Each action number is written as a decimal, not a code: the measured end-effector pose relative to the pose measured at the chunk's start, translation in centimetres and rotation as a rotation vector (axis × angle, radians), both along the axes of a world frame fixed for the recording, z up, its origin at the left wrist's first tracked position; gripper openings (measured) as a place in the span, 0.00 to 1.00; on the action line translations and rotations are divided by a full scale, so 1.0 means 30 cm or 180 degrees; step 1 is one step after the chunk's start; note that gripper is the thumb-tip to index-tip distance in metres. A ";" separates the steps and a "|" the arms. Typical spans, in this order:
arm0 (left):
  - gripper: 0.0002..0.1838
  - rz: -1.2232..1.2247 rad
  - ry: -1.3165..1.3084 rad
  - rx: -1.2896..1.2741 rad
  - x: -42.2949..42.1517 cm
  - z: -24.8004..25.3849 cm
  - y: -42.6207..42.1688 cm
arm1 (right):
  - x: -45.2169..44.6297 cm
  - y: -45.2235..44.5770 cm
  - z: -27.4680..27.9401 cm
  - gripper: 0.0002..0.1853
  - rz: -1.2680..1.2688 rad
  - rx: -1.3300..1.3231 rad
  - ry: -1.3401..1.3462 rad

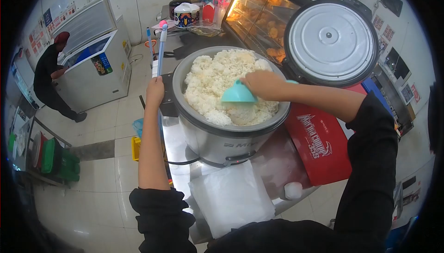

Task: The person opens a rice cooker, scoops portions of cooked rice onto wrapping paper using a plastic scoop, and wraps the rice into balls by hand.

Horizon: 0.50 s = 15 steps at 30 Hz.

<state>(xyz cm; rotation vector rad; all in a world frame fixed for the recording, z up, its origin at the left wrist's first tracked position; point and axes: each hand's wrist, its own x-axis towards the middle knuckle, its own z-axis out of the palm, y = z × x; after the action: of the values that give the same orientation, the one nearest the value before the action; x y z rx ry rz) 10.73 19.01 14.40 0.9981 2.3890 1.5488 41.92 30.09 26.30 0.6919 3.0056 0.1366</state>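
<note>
Two hands in play here, and only the right one (262,85) is anywhere near the scoop (239,94). That hand is closed down on it, fingers bunched at the top, and the scoop sits inside the cooker (188,109), lower edge pushed into the rice (217,69) on the near side of the heap. So the scoop's bowl lies to the left of the right hand and a touch nearer the wearer, while the forearm comes in from the right, over the rim. Its long axis looks to run crosswise, roughly in line with that forearm, going by a teal bit that peeks out past the wrist; the handle is mostly covered, so can't swear it's one piece. Left hand (155,91) is well apart from all that, outside the rim on the left, right by the cooker's side bracket (168,97). Its fingers look curled, but can't tell whether they're around the bracket or the pale blue stick (162,47) rising just above. The lid (329,38) stands open past the far right rim, so it isn't over the rice. Nearer the wearer there's a stack of clear sheets (231,200) touching or just beside the cooker's base, with a red bag (318,149) off to the right.
</note>
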 end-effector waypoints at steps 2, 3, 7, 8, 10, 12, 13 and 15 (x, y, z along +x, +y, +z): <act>0.22 -0.0037 -0.0016 0.0048 -0.002 -0.006 -0.002 | 0.014 0.048 0.029 0.19 0.0510 0.0551 0.0415; 0.22 -0.0069 -0.0039 0.0115 0.001 -0.005 -0.002 | 0.017 0.068 0.040 0.22 0.1026 0.1120 0.0822; 0.22 -0.0073 -0.0059 0.0145 0.004 -0.002 -0.004 | 0.000 -0.030 0.177 0.30 -0.1198 -0.1252 -0.0195; 0.21 -0.0111 -0.0057 0.0166 -0.004 -0.006 0.001 | 0.018 -0.029 0.156 0.31 -0.1042 -0.1268 -0.0526; 0.21 -0.0158 -0.0062 0.0179 -0.001 -0.011 0.002 | 0.034 -0.070 0.127 0.28 -0.0989 -0.1169 -0.0848; 0.21 -0.0089 0.0022 0.0309 0.003 -0.014 0.002 | 0.054 -0.063 0.062 0.26 -0.0001 -0.0511 -0.0379; 0.21 -0.0080 0.0016 0.0312 0.001 -0.011 0.002 | 0.060 -0.059 0.039 0.23 0.0990 0.0155 0.0109; 0.22 -0.0087 -0.0065 0.0159 -0.002 -0.009 0.005 | 0.045 -0.074 0.030 0.20 0.0927 0.0293 0.0155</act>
<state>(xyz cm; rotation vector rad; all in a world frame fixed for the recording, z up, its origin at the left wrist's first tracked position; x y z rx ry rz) 10.68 19.15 14.13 1.0150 2.3242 1.6089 43.28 27.87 27.21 0.2616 3.1457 0.2753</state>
